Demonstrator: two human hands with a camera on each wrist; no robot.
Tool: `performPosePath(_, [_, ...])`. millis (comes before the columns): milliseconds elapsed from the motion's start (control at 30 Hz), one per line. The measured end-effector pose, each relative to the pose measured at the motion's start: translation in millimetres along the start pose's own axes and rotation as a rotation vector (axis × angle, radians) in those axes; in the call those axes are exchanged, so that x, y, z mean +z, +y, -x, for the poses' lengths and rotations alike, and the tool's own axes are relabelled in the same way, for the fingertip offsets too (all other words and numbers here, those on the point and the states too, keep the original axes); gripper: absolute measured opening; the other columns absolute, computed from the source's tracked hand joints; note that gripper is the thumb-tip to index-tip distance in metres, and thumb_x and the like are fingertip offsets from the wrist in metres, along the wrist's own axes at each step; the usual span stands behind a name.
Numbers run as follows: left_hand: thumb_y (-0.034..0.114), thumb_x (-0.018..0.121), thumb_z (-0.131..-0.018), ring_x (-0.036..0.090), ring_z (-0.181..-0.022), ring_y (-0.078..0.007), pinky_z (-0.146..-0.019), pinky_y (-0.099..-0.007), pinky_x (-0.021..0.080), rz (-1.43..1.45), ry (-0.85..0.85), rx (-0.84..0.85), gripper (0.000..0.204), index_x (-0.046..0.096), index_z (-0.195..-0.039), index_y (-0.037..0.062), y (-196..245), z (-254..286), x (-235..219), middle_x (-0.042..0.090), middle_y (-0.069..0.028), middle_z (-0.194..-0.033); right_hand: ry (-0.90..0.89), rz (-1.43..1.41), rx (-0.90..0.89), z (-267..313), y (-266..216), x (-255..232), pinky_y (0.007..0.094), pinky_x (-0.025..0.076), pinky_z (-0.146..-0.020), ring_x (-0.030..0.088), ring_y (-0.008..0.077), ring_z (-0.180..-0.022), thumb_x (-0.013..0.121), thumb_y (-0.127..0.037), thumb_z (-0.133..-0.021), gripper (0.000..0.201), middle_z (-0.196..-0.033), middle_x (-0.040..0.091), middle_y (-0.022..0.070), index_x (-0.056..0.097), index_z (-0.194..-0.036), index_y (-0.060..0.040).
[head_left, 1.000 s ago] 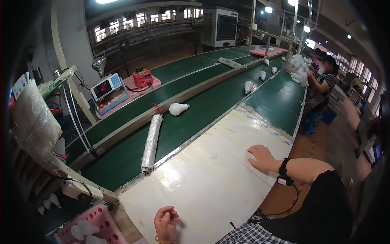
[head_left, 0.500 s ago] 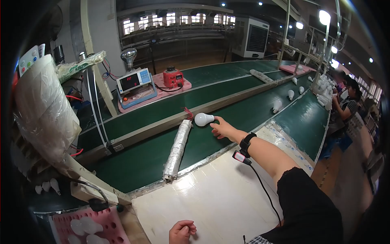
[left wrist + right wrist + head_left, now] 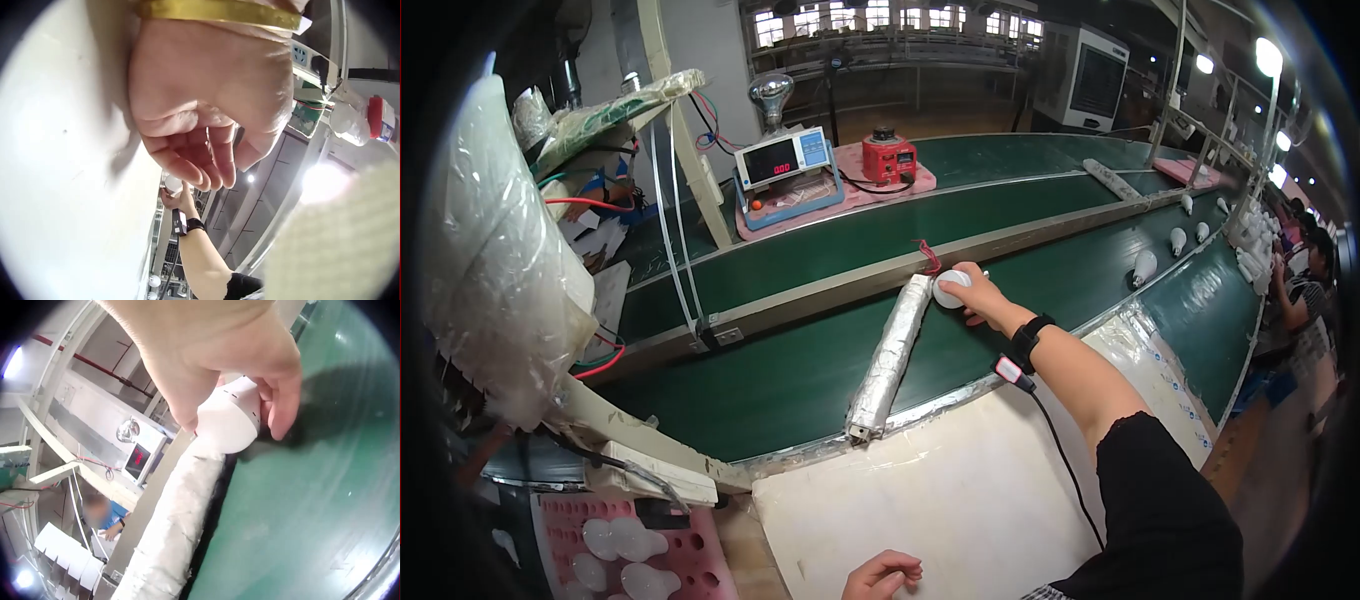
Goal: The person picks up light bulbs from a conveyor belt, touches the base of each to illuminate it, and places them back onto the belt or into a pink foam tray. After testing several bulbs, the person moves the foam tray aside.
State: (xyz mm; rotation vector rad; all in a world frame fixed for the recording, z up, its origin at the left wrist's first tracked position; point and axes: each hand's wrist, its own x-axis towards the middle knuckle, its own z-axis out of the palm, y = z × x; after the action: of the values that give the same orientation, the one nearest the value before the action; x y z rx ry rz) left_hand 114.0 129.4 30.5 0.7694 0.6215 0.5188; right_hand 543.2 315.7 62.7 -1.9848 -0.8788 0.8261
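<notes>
My right hand [image 3: 983, 297] grips a white light bulb [image 3: 229, 419] on the green conveyor belt [image 3: 800, 365], thumb on one side and fingers on the other. The bulb's round end lies right by the top of a bar wrapped in silvery film [image 3: 890, 360], which slants across the belt. Red wire [image 3: 928, 255] pokes up beside that end. My left hand [image 3: 884, 576] rests low over the white board [image 3: 960, 480] near my body, fingers loosely curled. In the left wrist view the left hand [image 3: 212, 106] holds nothing.
Several more bulbs [image 3: 1144, 267] stand along the belt at the right. A meter with a red display [image 3: 780, 165] and a red device [image 3: 888, 160] sit behind the rail. At lower left, a pink foam tray [image 3: 705, 530] holds bulbs. Another person [image 3: 1305, 290] works far right.
My right hand has gone from the white board out to the bulb on the belt and taken hold of it. The left hand stays loosely curled. The head view has swung left.
</notes>
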Motion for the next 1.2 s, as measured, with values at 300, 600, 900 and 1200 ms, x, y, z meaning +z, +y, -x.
performPosePath(300, [0.003, 0.053, -0.086, 0.056, -0.087, -0.0177, -0.08, -0.029, 0.045, -0.503, -0.01, 0.237, 0.019, 0.062, -0.102, 0.0, 61, 104, 12, 0.059, -0.0069, -0.092, 0.127, 0.076, -0.242, 164, -55, -247, 0.0324, 0.053, -0.065, 0.058, 0.0164, -0.079, 0.065, -0.033, -0.086, 0.053, -0.109, 0.055, 0.0084, 0.041, -0.131, -0.0225])
performPosePath(600, [0.011, 0.061, -0.084, 0.06, -0.09, -0.025, -0.081, -0.0334, 0.047, -1.238, -0.249, -0.214, 0.026, 0.063, -0.108, 0.0011, 166, 219, 78, 0.063, -0.0122, -0.099, 0.233, 0.549, -0.71, 353, -238, -374, 0.0296, 0.051, -0.077, 0.055, 0.0187, -0.104, 0.066, -0.032, -0.078, 0.064, -0.121, 0.05, 0.0065, 0.04, -0.136, -0.0241])
performPosePath(900, [0.013, 0.059, -0.089, 0.061, -0.085, -0.0204, -0.075, -0.0296, 0.049, -1.098, -0.338, -0.357, 0.023, 0.064, -0.108, 0.0016, 134, 258, 64, 0.063, -0.0082, -0.094, -0.29, 0.726, -0.695, 287, -207, -237, 0.0355, 0.05, -0.094, 0.056, 0.0266, -0.109, 0.067, -0.019, -0.065, 0.065, -0.12, 0.048, 0.0138, 0.049, -0.128, -0.0212])
performPosePath(1200, [0.016, 0.053, -0.092, 0.058, -0.072, -0.0142, -0.071, -0.0289, 0.049, -0.708, -0.389, -1.127, 0.021, 0.064, -0.1, 0.0005, -29, 267, -19, 0.059, 0.0004, -0.075, 0.479, 0.601, -0.477, 432, -209, -445, 0.0405, 0.047, -0.091, 0.053, 0.0269, -0.11, 0.067, -0.025, -0.087, 0.057, -0.126, 0.048, 0.0127, 0.038, -0.134, -0.0117])
